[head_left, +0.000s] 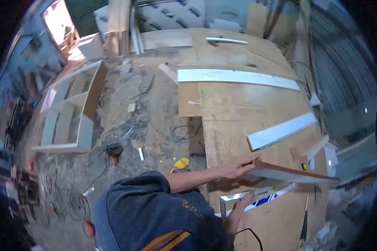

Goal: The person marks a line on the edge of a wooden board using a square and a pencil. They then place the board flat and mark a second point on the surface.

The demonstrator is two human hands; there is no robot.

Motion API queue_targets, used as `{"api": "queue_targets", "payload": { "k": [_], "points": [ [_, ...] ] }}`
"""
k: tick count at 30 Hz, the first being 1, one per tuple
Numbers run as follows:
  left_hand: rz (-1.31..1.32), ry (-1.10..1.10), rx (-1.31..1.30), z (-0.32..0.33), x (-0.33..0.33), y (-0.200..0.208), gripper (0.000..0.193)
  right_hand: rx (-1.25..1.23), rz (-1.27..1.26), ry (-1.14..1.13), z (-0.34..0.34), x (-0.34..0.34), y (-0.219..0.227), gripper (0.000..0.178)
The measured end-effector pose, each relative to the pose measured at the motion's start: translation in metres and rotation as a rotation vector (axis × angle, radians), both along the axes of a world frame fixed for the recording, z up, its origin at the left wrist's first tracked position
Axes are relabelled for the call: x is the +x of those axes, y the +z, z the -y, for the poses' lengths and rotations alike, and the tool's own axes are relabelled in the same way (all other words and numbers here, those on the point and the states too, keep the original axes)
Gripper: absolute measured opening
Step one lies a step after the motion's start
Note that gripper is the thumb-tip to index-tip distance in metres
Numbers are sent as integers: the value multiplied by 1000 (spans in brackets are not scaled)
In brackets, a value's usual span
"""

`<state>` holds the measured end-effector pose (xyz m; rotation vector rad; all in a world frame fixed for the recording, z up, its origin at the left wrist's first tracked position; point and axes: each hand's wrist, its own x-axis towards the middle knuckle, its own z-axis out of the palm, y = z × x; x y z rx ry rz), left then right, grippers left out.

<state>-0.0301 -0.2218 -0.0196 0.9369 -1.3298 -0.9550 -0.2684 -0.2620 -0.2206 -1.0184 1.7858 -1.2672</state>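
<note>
My left hand [241, 168] reaches across the bench, its fingers closed on the near end of a long board [291, 172] with a white face and brown edge. The board is tilted up on its edge. Closer to my body, my right hand [244, 203] is closed around an L-shaped metal square [234, 196], one leg of which points toward me. Beneath the square lies a white strip [265, 201] with blue print, partly covered by my right hand.
White-faced boards [282, 130] and a longer white strip [238, 77] rest on the wooden worktable [226, 113]. A brush-like tool [304, 224] and a yellow tape measure [305, 166] lie near its far side. On the floor stand a white shelf unit [86, 98] and a corded power tool [113, 151].
</note>
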Motion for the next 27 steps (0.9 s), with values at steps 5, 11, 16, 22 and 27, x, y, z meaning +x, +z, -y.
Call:
{"api": "queue_targets", "payload": {
  "k": [5, 11, 16, 22, 27],
  "points": [
    [69, 95, -60, -6, -1, 2, 58, 49, 44, 233, 3, -8, 11, 56],
    [27, 128, -43, -1, -10, 5, 60, -437, -241, 63, 31, -10, 104, 50],
    [68, 154, 13, -3, -10, 8, 60, -876, -441, 210, 51, 57, 241, 36],
    [296, 221, 113, -5, 1, 23, 54, -797, -911, 555, 74, 92, 247, 23],
    [317, 120, 213, 1, 18, 41, 46, -924, -836, 496, 72, 88, 251, 22]
  ]
}}
